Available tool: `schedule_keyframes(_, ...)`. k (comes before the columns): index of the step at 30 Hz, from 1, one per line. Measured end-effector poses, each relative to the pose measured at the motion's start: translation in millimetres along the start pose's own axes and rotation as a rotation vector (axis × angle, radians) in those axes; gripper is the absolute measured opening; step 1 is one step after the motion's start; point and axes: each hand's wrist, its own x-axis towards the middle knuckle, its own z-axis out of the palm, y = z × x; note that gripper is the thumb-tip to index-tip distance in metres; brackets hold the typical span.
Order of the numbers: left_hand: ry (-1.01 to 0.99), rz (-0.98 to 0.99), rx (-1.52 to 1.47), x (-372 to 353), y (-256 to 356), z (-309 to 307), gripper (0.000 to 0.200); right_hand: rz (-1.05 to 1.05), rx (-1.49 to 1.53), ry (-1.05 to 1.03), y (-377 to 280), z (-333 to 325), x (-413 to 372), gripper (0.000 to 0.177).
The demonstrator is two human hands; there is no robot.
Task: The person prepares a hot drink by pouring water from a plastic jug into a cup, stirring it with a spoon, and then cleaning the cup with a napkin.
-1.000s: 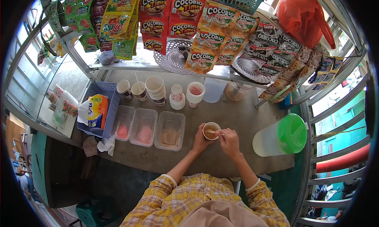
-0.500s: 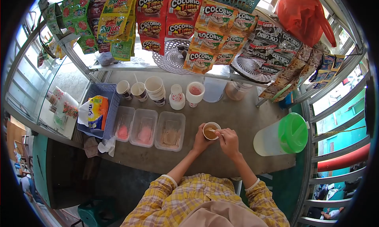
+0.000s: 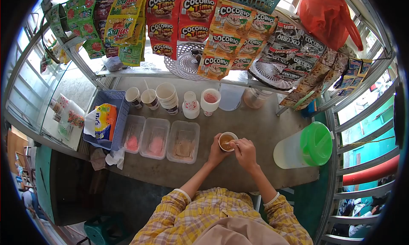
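My left hand (image 3: 217,153) is wrapped round a small paper cup (image 3: 222,138) that holds a brown liquid. My right hand (image 3: 245,152) pinches the handle of a pale spoon (image 3: 230,143), whose lower end dips into the drink at the cup's right side. To the left of the cup lies a clear plastic tub (image 3: 195,148) with brown powder in the bottom. Two more tubs beside it, a middle tub (image 3: 145,131) and a left tub (image 3: 129,125), contain pink powder.
Paper cups (image 3: 167,98) stand in stacks at the back, near a cup with pink contents (image 3: 210,105). A green-lidded jug (image 3: 316,143) is on the right. On the left, a blue basket (image 3: 94,139) holds a packet. Drink sachets (image 3: 230,21) hang overhead.
My right hand has shifted slightly to the left, and the spoon has moved within the cup. My left hand and the cup stay in place.
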Motion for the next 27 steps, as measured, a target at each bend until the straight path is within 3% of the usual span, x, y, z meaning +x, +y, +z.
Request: schedule_keyframes(27,0.017,0.017,0.058,0.5,4.2,-0.2,0.081,0.022,-0.029,-0.026,3.4,-5.2,-2.6,0.014)
